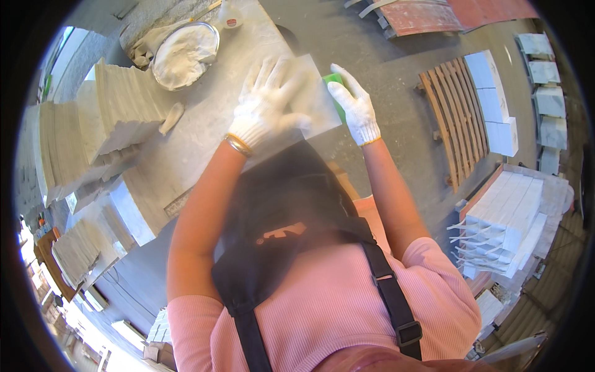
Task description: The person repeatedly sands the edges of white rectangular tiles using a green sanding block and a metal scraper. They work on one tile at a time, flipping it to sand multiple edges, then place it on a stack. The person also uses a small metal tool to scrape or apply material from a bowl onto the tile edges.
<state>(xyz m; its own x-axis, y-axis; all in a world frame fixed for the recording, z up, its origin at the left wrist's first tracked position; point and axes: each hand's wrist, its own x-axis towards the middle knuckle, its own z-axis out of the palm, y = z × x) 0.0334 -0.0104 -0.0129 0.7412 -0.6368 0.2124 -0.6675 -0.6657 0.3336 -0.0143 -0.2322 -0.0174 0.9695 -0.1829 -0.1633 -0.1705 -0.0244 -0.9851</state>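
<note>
My left hand (263, 102), in a white knit glove with a bracelet at the wrist, lies with fingers spread over a pale thin tile (316, 102) on the work table (207, 115). Motion blurs its fingers somewhat. On the tile's right edge is a green block (335, 87), perhaps a sanding pad; its exact kind I cannot tell. My right hand (356, 111), also gloved in white, grips this block between thumb and fingers, and part of it is hidden behind the glove.
A metal-rimmed basin (186, 57) of white material stands at the table's far left. Tall stacks of tiles (127, 102) line the left side. On the floor to the right are a wooden pallet (455, 121), white boxes (489, 87) and a strapped white stack (505, 214).
</note>
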